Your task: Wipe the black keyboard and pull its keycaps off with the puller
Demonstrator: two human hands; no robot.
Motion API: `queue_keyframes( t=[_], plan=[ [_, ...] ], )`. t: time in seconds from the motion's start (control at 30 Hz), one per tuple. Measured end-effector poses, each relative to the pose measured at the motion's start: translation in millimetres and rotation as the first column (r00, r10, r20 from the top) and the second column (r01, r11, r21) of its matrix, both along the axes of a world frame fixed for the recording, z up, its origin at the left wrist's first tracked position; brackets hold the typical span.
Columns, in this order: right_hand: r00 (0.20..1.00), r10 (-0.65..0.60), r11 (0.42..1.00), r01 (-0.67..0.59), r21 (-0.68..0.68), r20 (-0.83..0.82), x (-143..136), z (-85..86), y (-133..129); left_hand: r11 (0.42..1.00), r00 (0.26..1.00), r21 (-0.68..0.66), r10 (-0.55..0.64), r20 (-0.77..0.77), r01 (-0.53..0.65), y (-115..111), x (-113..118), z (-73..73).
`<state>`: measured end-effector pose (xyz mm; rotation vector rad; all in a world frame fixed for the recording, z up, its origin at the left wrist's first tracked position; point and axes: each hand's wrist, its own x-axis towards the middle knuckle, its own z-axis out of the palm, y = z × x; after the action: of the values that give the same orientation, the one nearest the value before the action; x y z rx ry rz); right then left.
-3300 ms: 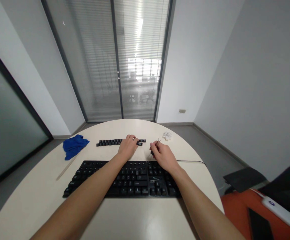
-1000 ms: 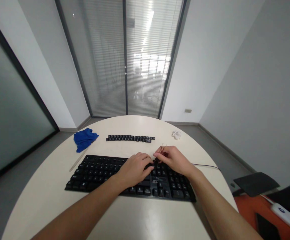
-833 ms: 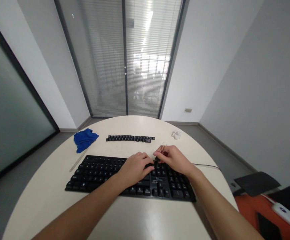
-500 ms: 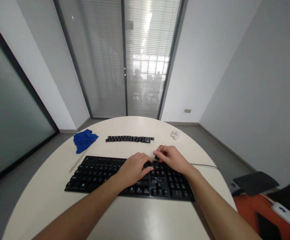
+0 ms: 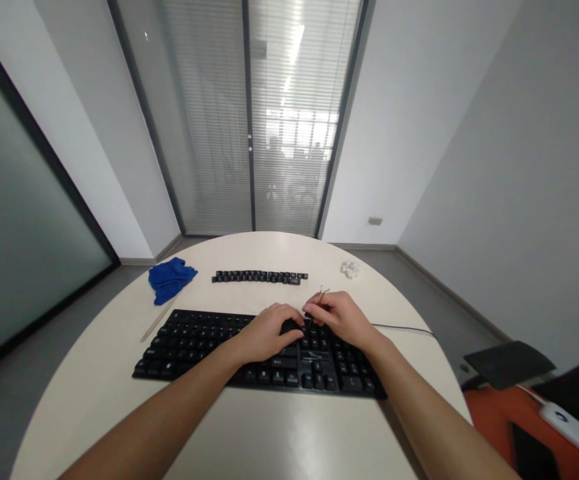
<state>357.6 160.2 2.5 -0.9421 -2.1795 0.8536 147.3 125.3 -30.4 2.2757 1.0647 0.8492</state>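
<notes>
A black keyboard (image 5: pixel 199 340) lies across the round table, partly under my hands and forearms. My left hand (image 5: pixel 272 331) rests over its middle right part, thumb and fingers apart, with nothing visible held. Just to its right, my right hand (image 5: pixel 336 317) is closed in a pinch on a thin wire tool (image 5: pixel 322 293), whose bent ends stick up behind the fingers. The tool's lower end is at the keys between my hands, where detail is too small to make out. Loose black keycaps (image 5: pixel 256 276) stand in rows behind the keyboard.
A crumpled blue cloth (image 5: pixel 170 280) lies at the left, beside a thin pale stick (image 5: pixel 159 319). Crumpled white tissue (image 5: pixel 350 269) sits at the back right. A black cable (image 5: pixel 404 327) runs off the right edge of the table (image 5: pixel 289 433). An orange chair (image 5: pixel 494 413) stands at the right.
My right hand has shifted slightly left, closer to my left hand. The dark keycap-like piece seen at its fingertips earlier is now mostly hidden. The view has moved a little.
</notes>
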Motion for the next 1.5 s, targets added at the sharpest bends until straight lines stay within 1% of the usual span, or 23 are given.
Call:
queue_keyframes(
  t=[0.13,0.23,0.3,0.5,0.63,0.73,0.8,0.93,1.0,1.1,1.23,1.33,1.5],
  plan=[
    [0.998,0.055,0.998,-0.056,0.037,0.04,-3,4.4,-3,1.0,1.0,-0.018,0.011,0.011,-0.011,-1,0,0.3],
    [0.996,0.059,0.998,-0.06,0.025,0.067,-4,4.7,-4,0.997,0.998,-0.049,0.054,0.029,-0.052,-1,0,-0.4],
    [0.997,0.049,0.999,-0.05,0.017,0.066,-4,3.3,-3,0.994,0.996,-0.091,0.064,0.069,-0.057,0,1,-0.8],
    [0.997,-0.005,1.0,0.005,0.0,0.074,-3,-1.7,1,0.967,0.963,-0.25,0.015,0.269,0.055,0,1,0.7],
    [0.996,-0.065,0.998,0.066,-0.016,0.061,-3,-3.8,3,0.963,0.959,-0.263,0.015,0.282,0.062,1,1,0.4],
    [0.995,-0.09,0.995,0.092,-0.024,0.051,-2,-5.4,4,0.971,0.967,-0.235,0.029,0.253,0.033,1,1,-1.6],
    [0.993,-0.111,0.993,0.113,-0.033,0.045,-1,-6.5,5,0.98,0.976,-0.197,0.054,0.212,-0.012,1,1,-2.2],
    [0.985,-0.164,0.986,0.165,-0.025,0.044,-1,-8.1,7,0.992,0.99,-0.036,0.122,0.065,-0.12,-4,2,1.5],
    [0.983,-0.18,0.983,0.18,-0.014,0.042,-2,-8.1,8,0.991,0.992,0.053,0.127,-0.024,-0.126,-8,4,4.7],
    [0.982,-0.185,0.983,0.185,-0.009,0.04,-2,-7.5,7,0.984,0.978,0.151,0.123,-0.166,-0.098,-13,6,7.7],
    [0.98,-0.193,0.981,0.194,-0.014,0.056,-2,-7.0,7,0.961,0.931,0.252,0.194,-0.311,-0.116,-15,9,7.6],
    [0.979,-0.191,0.981,0.192,-0.02,0.067,-3,-6.8,6,0.953,0.915,0.276,0.216,-0.34,-0.123,-15,10,7.9],
    [0.981,-0.181,0.983,0.183,-0.031,0.064,-4,-6.7,5,0.963,0.939,0.253,0.168,-0.301,-0.091,-15,9,9.4]
  ],
)
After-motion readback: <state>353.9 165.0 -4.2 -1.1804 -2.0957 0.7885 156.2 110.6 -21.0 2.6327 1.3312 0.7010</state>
